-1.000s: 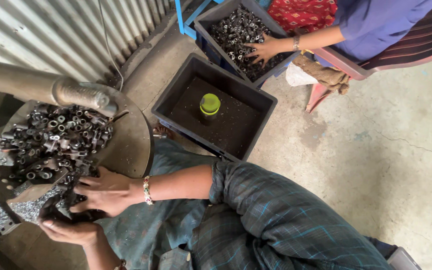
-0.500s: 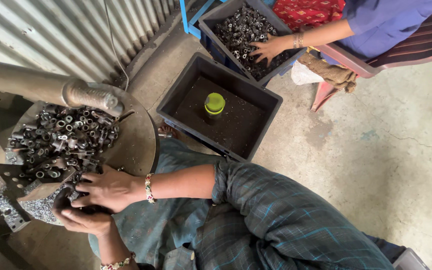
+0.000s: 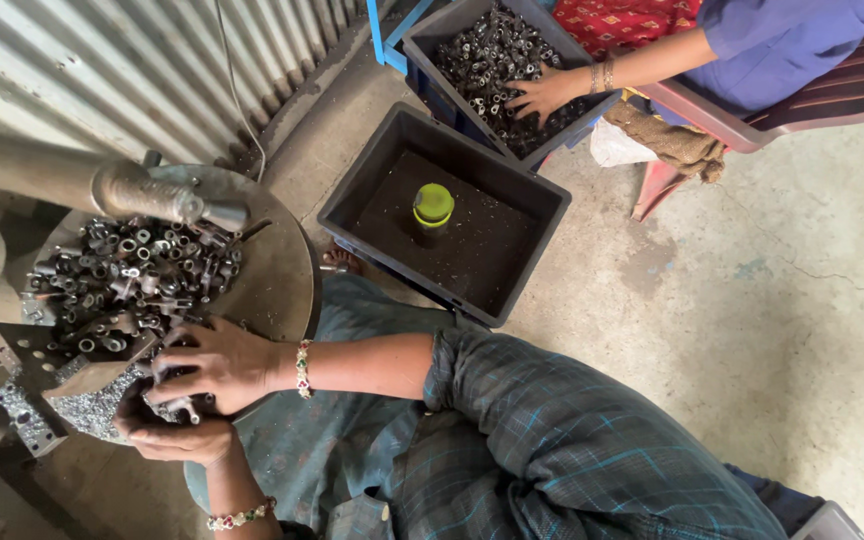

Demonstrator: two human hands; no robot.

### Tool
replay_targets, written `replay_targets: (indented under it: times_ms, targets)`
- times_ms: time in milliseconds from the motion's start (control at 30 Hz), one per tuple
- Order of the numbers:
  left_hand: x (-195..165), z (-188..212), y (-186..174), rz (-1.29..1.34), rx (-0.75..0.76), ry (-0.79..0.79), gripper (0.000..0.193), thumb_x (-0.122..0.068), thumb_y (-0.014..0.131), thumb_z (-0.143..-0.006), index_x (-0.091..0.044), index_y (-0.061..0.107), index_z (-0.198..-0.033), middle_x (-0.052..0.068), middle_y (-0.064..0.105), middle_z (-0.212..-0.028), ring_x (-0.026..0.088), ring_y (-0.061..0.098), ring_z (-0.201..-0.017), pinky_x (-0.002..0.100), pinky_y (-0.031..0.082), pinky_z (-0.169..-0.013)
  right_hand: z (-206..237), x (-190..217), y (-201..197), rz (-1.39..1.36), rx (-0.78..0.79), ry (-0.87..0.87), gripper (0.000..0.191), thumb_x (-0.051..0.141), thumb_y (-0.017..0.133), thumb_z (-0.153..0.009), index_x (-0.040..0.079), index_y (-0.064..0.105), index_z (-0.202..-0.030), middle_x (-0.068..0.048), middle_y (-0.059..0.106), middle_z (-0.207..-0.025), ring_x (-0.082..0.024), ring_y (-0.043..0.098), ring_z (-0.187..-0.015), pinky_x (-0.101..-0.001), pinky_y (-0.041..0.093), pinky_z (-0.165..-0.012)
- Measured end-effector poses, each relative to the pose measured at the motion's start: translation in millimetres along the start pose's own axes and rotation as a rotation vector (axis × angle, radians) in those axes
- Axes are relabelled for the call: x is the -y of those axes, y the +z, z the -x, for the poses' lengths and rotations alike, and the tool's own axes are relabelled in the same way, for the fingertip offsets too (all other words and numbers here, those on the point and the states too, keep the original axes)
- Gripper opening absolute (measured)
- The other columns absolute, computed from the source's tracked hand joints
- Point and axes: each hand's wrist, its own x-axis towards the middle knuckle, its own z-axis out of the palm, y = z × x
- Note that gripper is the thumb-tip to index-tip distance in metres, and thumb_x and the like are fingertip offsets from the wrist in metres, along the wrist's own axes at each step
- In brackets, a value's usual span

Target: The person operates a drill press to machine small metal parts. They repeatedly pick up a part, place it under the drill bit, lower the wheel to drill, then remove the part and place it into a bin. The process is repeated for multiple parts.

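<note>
Gathering small dark metal sleeves (image 3: 132,275) heaped on round steel machine table (image 3: 277,270): right hand (image 3: 214,362) curled over a cluster, left hand (image 3: 167,435) cupped beneath. Likely next: lifting a firm, level handful.

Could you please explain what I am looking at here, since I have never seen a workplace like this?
The picture comes from a camera worn on a person's head, looking down at their own two hands. A round metal tray sits beside a grey machine with a thick horizontal shaft; it carries a heap of small metal tube pieces. The right hand rests palm down at the near edge of that heap, and the left hand is cupped below it, with a few pieces between them. On the concrete floor stands a dark plastic crate, nearly empty except for a small green-capped bottle. Further off, another person's hand reaches into a second crate full of similar pieces.
</note>
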Motion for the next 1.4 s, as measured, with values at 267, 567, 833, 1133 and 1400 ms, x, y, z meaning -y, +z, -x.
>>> replay_targets:
  times_ms: [267,567,833,1133,1400]
  targets:
    - [0.3,9.8,7.4,-0.003,0.011,-0.1,0.061,-0.017,0.066,-0.115,0.006,0.026,-0.154,0.022,0.049,-0.148,0.034,0.066,-0.123,0.045,0.065,-0.101,-1.6,3.4,-10.1,0.007,-0.059,-0.235,0.041,0.034,0.072,-0.087,0.043,0.061,-0.125,0.003,0.053,-0.137,-0.029,0.048,-0.134,-0.059,0.048,-0.093]
    - [-7.3,-0.6,-2.8,-1.003,0.133,0.295,0.053,-0.025,0.061,-0.11,0.019,0.048,-0.137,0.026,0.061,-0.133,0.039,0.068,-0.118,0.038,0.06,-0.098,-9.2,5.4,-13.5,0.016,-0.13,-0.316,0.029,0.036,0.063,-0.095,0.041,0.062,-0.124,0.005,0.052,-0.135,-0.026,0.049,-0.135,-0.0622,0.048,-0.1]
    - [4.6,10.3,2.2,-0.72,0.168,0.196,0.06,-0.04,0.057,-0.107,0.011,0.053,-0.14,0.028,0.054,-0.14,0.045,0.055,-0.127,0.045,0.054,-0.105,-6.0,21.9,-52.5,-0.031,-0.27,-0.404,0.034,0.03,0.072,-0.096,0.04,0.06,-0.126,0.004,0.052,-0.138,-0.027,0.049,-0.132,-0.0626,0.047,-0.106]
    - [-49.2,-37.0,-36.4,0.181,0.795,-0.244,0.084,-0.069,0.049,-0.105,-0.001,0.046,-0.154,0.032,0.034,-0.157,0.053,0.031,-0.146,0.066,0.031,-0.119,41.8,4.9,-243.7,0.137,-0.658,-0.486,0.033,0.026,0.089,-0.09,0.029,0.069,-0.116,0.0,0.063,-0.121,-0.025,0.056,-0.116,-0.0475,0.055,-0.095]
    - [-74.8,-81.6,-50.1,0.175,0.877,-0.169,0.096,-0.079,0.042,-0.097,-0.005,0.05,-0.158,0.033,0.031,-0.163,0.058,0.019,-0.152,0.076,0.013,-0.121,101.2,-101.3,-382.0,0.769,-0.747,-0.026,0.032,0.01,0.082,-0.078,0.017,0.065,-0.104,-0.005,0.062,-0.11,-0.031,0.058,-0.106,-0.0481,0.051,-0.09]
